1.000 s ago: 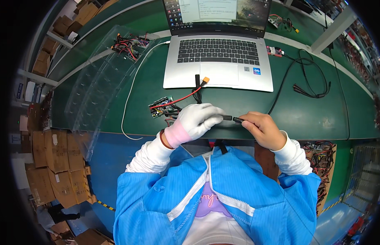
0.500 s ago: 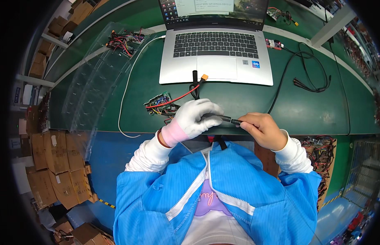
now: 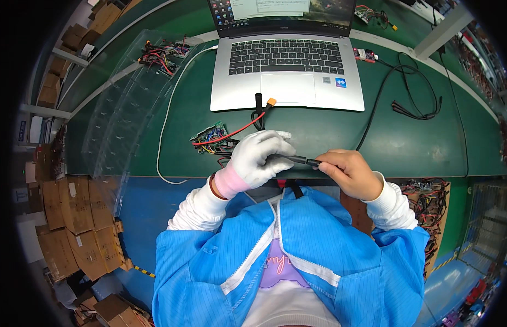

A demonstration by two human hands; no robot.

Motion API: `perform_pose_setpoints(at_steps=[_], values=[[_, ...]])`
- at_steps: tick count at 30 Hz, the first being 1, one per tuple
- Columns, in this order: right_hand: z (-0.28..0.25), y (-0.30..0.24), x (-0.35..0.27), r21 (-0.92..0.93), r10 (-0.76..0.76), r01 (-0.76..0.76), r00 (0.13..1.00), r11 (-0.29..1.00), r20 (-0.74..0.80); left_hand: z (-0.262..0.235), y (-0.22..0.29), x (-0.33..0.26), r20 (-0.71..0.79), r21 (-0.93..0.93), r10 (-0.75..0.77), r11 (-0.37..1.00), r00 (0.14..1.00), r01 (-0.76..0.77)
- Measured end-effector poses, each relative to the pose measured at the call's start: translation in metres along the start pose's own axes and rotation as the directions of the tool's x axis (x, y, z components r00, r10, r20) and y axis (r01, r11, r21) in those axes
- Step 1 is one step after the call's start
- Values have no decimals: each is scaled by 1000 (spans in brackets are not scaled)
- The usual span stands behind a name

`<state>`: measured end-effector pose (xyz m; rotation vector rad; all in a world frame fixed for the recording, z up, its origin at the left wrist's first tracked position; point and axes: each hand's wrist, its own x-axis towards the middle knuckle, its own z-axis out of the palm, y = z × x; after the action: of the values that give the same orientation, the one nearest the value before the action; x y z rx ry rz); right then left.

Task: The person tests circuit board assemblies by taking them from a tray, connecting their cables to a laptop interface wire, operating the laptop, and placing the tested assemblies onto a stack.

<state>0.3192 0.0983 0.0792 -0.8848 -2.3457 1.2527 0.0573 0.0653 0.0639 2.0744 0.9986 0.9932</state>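
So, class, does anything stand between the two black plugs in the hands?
Nothing visible does. The left plug, in the left hand, and the right plug, in the right hand, line up end to end; whether they are fully joined is too small to tell.

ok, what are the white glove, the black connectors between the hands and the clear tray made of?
White glove: likely knit fabric, matte; soft creases, stretchy-looking pink cuff. Fibre unclear.
Black connectors: probably moulded plastic or rubber, low sheen; smooth and evenly black.
Clear tray: likely plastic, glossy; see-through with bright edge glints.
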Motion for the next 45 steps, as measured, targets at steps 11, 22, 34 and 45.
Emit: perform_pose_setpoints(at_steps=[11, 22, 34, 45], values=[[2, -1, 1, 21, -12, 12, 1000, 1000, 10, 4, -4, 0, -128, -17, 167, 985, 978, -171], [0, -2, 2, 26, -2, 2, 1000, 1000, 4, -2, 0, -2, 0, 16, -17, 1000, 1000, 17], [0, -3, -2, 43, 17, -16, 1000, 999, -15, -10, 7, 7, 192, 22, -205, 979, 960, 205], [2, -5, -3, 132, 6, -7, 1000, 991, 9, 7, 0, 4, -124, -22, 133, 990, 983, -137]])
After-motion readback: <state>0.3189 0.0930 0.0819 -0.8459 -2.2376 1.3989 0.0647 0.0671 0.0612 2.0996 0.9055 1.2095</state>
